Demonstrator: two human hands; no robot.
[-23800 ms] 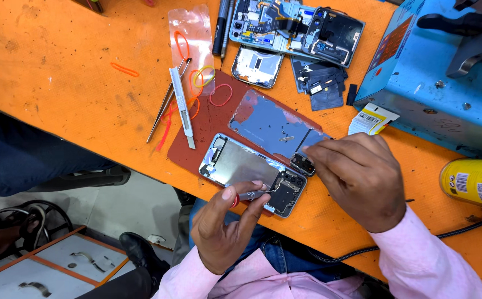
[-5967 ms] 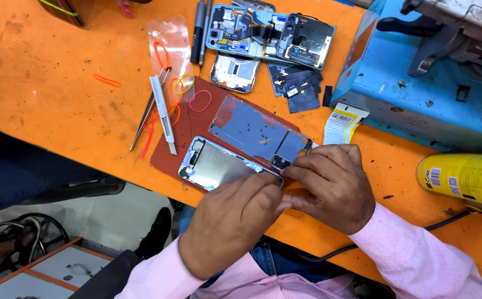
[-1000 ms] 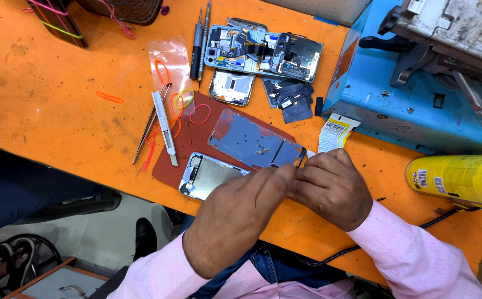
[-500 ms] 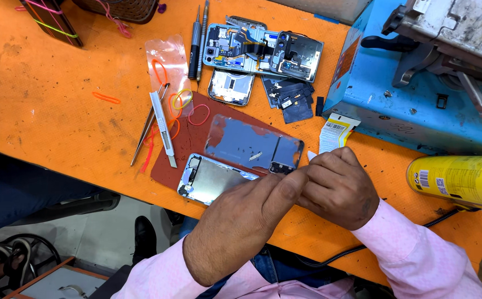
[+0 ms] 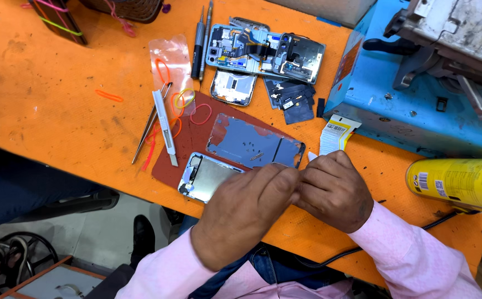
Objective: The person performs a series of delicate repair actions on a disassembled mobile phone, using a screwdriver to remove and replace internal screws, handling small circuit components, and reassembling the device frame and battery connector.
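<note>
Silvery and rectangular, the opened phone frame (image 5: 205, 178) lay on the dark red rubber mat (image 5: 196, 133), under the left hand (image 5: 246, 213); the right hand (image 5: 332, 191) met it fingertip to fingertip, whatever they pinched hidden.

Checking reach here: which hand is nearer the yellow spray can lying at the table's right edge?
Right. The right hand sits just left of the yellow spray can, with bare orange table between. The left hand lies farther left, touching the right hand.

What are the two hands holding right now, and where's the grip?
Cannot be told: left hand and right hand meet fingertip to fingertip above the phone frame, hiding anything pinched between them.
</note>
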